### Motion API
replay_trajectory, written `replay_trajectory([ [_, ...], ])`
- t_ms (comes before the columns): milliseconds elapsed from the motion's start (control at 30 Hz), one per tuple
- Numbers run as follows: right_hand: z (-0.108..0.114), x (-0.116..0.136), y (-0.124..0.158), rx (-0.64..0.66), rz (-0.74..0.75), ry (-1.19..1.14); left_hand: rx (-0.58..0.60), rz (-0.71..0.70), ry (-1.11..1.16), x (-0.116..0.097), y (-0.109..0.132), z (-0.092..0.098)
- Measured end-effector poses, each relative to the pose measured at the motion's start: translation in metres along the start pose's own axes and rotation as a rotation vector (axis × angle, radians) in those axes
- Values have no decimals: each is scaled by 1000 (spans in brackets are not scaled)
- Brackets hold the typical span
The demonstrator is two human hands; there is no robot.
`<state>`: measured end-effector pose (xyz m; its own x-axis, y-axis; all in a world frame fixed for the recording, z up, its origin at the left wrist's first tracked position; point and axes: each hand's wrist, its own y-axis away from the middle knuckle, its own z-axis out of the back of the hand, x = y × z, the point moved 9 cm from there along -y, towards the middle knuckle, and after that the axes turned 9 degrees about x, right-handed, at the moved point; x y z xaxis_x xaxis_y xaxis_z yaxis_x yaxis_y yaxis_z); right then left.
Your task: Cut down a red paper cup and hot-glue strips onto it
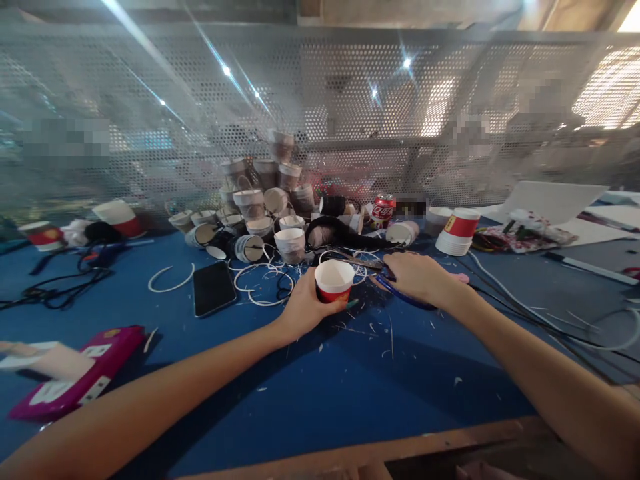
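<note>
In the middle of the view, my left hand point(306, 303) is closed around a red and white paper cup point(334, 280), its open mouth tilted up toward me. My right hand point(417, 275) grips scissors point(403, 292) with blue handles. Their metal blades point left, just behind and beside the cup's rim; whether they touch it I cannot tell. White cord point(257, 300) lies in loops left of the cup, and small white scraps are scattered below the scissors. Behind my hands several wrapped cups point(290, 245) are heaped in a pile, with black fabric point(345, 233) among them.
A black phone point(214, 289) lies left of the cord, and a magenta packet point(85, 373) nearer me. Stacked paper cups point(457, 232) stand right of a red drink can point(383, 211). Black cables point(55, 287) tangle at the left. A perforated metal screen point(340, 100) rises behind the blue table point(320, 407).
</note>
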<state>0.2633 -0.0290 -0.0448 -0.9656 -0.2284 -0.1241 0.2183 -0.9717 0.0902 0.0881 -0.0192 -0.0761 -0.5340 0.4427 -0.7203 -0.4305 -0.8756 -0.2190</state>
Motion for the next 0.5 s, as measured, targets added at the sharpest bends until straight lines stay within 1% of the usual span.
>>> replay_trajectory([
  [133,-1,1,1,18,7,-39,-4,-23,-21,3,-2,-1],
  [300,-4,3,1,47,30,-34,-19,-42,-32,3,-2,-1],
  [500,1,4,2,17,45,-28,-13,-24,-44,2,-1,0],
])
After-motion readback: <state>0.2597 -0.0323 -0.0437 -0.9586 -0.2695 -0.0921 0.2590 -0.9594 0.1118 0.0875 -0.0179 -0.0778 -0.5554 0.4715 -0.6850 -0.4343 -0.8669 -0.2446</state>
